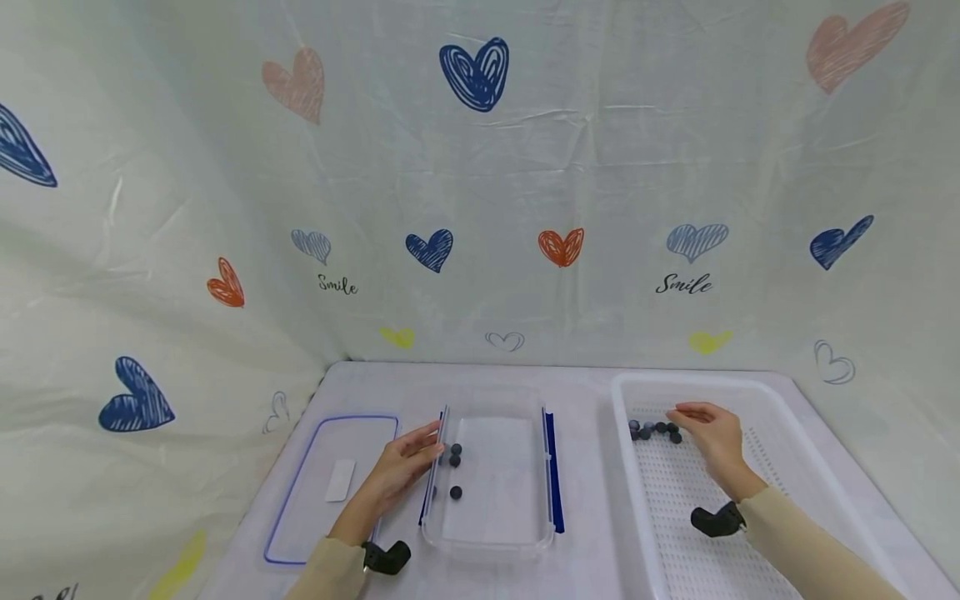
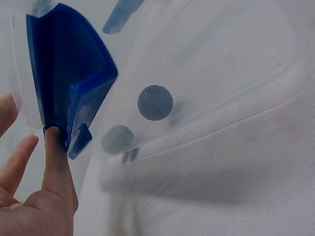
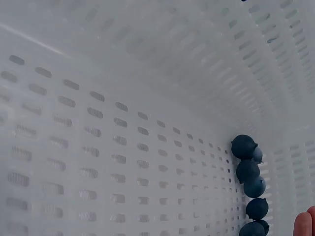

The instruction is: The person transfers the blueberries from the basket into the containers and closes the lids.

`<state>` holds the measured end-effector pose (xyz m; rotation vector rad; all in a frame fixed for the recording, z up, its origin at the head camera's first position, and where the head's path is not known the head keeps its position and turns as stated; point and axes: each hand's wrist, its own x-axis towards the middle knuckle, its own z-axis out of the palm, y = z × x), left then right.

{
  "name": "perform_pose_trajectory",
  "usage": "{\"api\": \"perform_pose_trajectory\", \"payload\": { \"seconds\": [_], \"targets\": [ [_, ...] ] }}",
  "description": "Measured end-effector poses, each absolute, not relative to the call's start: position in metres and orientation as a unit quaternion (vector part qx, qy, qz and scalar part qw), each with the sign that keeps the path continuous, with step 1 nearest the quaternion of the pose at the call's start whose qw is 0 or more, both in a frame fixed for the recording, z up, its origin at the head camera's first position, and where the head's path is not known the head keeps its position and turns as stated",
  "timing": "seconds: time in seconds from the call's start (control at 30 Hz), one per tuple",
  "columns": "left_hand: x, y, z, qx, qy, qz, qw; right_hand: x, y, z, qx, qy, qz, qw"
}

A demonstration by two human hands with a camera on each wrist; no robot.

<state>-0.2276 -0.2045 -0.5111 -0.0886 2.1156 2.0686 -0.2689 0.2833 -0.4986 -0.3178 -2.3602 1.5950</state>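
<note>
A clear plastic container (image 1: 517, 546) with blue side latches stands in the middle of the table, several dark blueberries (image 1: 456, 492) along its left side. My left hand (image 1: 401, 471) is at the container's left wall, fingers extended; in the left wrist view one fingertip touches the folded-out blue latch (image 2: 51, 73). My right hand (image 1: 712, 437) reaches into the white perforated basket (image 1: 626, 467), its fingers extended just over a cluster of blueberries (image 1: 662, 427) by the left wall. In the right wrist view only its fingertips (image 3: 302, 225) show, beside the row of berries.
Left of the container lies a clear lid with a blue rim (image 1: 288, 492), and on it a small white rectangle (image 1: 341, 481). A second blue latch (image 1: 556, 475) sticks out at the container's right. Behind the table hangs a white curtain (image 1: 495, 167) printed with hearts.
</note>
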Motion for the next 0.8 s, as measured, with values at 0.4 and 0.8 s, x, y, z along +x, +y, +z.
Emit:
{"api": "perform_pose_trajectory", "payload": {
  "seconds": [0.4, 0.8],
  "targets": [
    [-0.227, -0.204, -0.511, -0.026, 0.713, 0.695, 0.088, -0.270, 0.293, -0.508, -0.142, -0.833, 0.521, 0.123],
    [-0.225, -0.203, -0.508, -0.013, 0.717, 0.692, 0.089, -0.267, 0.299, -0.522, -0.147, -0.860, 0.481, 0.092]
  ]
}}
